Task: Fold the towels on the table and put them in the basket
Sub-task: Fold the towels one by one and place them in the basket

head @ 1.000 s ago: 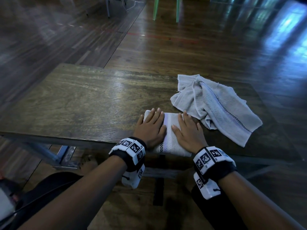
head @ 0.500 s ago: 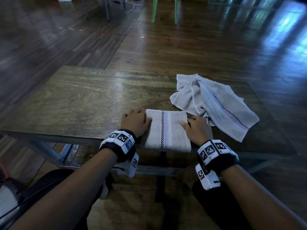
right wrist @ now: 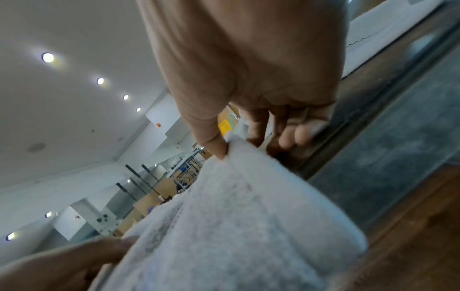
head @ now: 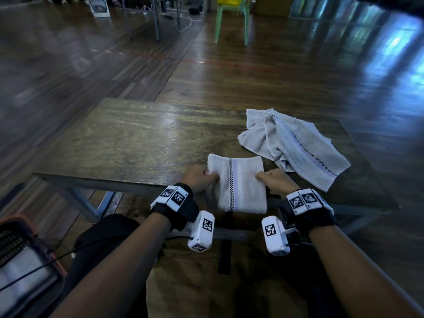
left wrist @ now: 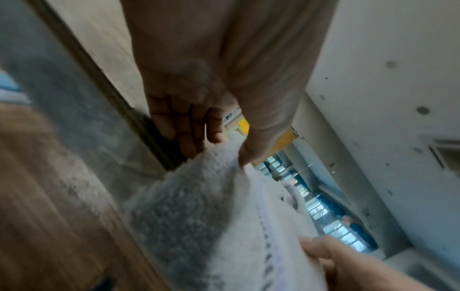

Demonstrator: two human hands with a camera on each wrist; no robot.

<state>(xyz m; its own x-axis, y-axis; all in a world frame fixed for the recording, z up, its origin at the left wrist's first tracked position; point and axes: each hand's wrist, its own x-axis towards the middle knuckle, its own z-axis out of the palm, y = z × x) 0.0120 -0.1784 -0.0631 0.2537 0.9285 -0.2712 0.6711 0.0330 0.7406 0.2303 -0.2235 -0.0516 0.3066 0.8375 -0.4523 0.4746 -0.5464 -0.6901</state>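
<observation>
Far left, low by your knee, there's a basket (head: 20, 239) with an orange rim, something pale inside it, too blurred to identify. Your left hand (head: 197, 180) pinches the left edge of the folded towel (head: 238, 187), thumb on top, fingers (left wrist: 184, 126) curled underneath against the table edge. The folded towel is a compact rectangle with a checkered stripe running front to back; its far part sits over the table (head: 128, 138), its near part hangs out past the table's near edge between your wrists. Your right hand (head: 276, 183) pinches the towel's right edge the same way, thumb over the fabric, fingertips (right wrist: 288, 137) tucked below. Both grips are closed on cloth, neither hand flat. Further right, the second towel (head: 296, 145) lies crumpled and unfolded on the table's right rear area, just beside the folded one's far right corner; can't tell if they touch. Beyond the table, a green chair (head: 231, 21) stands on the wooden floor (head: 298, 72), carrying something yellow on its seat
</observation>
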